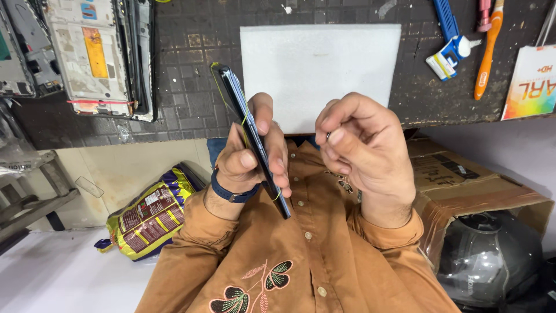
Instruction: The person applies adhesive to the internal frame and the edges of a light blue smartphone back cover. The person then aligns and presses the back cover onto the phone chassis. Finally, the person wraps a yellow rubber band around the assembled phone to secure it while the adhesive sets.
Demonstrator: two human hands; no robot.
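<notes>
My left hand [250, 155] grips a dark smartphone [234, 98] edge-on, tilted, with a thin yellow-green band running around it. The thumb lies along one face and the fingers wrap the other. My right hand [359, 145] is just right of the phone, apart from it, fingers curled and pinched on a very small dark thing that I cannot make out. Both hands are raised above the near edge of the dark workbench mat [185, 104], over my brown shirt.
A white foam sheet [321, 64] lies on the mat behind the hands. Opened phone frames [92, 55] sit at the far left; a blue tool [449, 40], an orange toothbrush [487, 52] and a colourful box [533, 84] at right. Below are a snack bag [150, 214], a cardboard box [463, 179] and a helmet [486, 261].
</notes>
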